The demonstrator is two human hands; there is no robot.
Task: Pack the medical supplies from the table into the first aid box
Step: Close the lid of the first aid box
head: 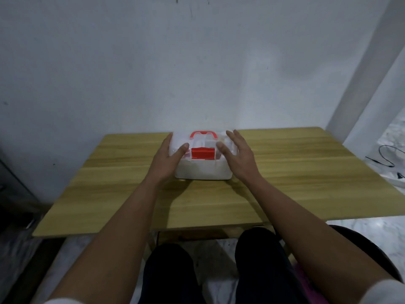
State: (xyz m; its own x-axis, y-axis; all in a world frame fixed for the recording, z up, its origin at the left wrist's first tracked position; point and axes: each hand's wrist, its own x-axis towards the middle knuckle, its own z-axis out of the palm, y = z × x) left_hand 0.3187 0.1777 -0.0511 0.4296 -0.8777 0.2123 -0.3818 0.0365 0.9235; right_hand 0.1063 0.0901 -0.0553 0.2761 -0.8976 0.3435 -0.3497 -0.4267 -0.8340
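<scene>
A white first aid box (pixel 202 168) with a clear lid, a red handle (pixel 203 134) on top and a red latch (pixel 203 153) at its front stands at the middle of the wooden table (pixel 295 172). The lid is down. My left hand (pixel 168 159) holds the box's left side, thumb on the lid near the latch. My right hand (pixel 238 154) rests against the right side, thumb on the lid by the latch, fingers spread. Faint shapes show through the lid; I cannot tell what they are. No loose supplies lie on the table.
A white wall rises just behind the table. On the floor at the right lies a black cable (pixel 385 156). My knees (pixel 219 270) are under the table's near edge. A dark object (pixel 13 194) stands at the far left.
</scene>
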